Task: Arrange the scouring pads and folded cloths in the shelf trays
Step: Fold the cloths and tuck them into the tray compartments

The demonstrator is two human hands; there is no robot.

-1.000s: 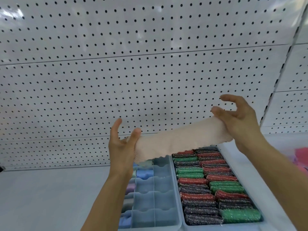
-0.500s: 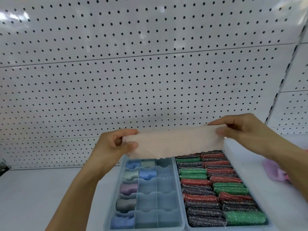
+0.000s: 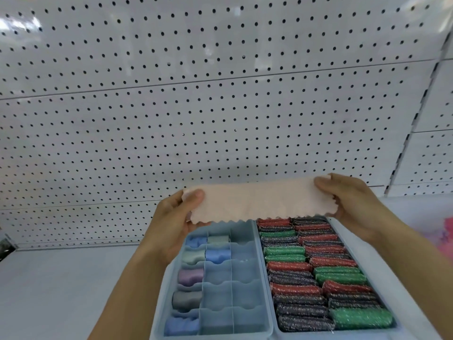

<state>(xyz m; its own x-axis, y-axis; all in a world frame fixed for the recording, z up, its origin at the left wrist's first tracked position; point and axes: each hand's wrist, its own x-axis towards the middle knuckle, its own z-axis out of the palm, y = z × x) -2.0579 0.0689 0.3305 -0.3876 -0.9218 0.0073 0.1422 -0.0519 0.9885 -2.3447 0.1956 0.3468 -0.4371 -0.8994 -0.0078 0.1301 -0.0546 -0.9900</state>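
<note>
A pale pink cloth (image 3: 257, 202) with a zigzag lower edge is stretched flat in the air above the far end of two trays. My left hand (image 3: 176, 217) pinches its left end and my right hand (image 3: 348, 200) pinches its right end. Below, a blue divided tray (image 3: 255, 278) holds several rolled cloths (image 3: 191, 276) in blue, grey-green, lilac and grey in its left cells; the other cells look empty. To its right, a second tray (image 3: 360, 256) is packed with glittery scouring pads (image 3: 316, 273) in red, green and dark silver.
Both trays stand on a white shelf (image 3: 61, 290) backed by white pegboard (image 3: 220, 119). A pink, blurred item (image 3: 445, 234) lies at the far right edge. The shelf's left part lies bare beside the trays.
The cloth went from tilted and loosely held between raised hands to level and taut. Both hands came down and closed on its ends. The view dropped, showing more of the trays.
</note>
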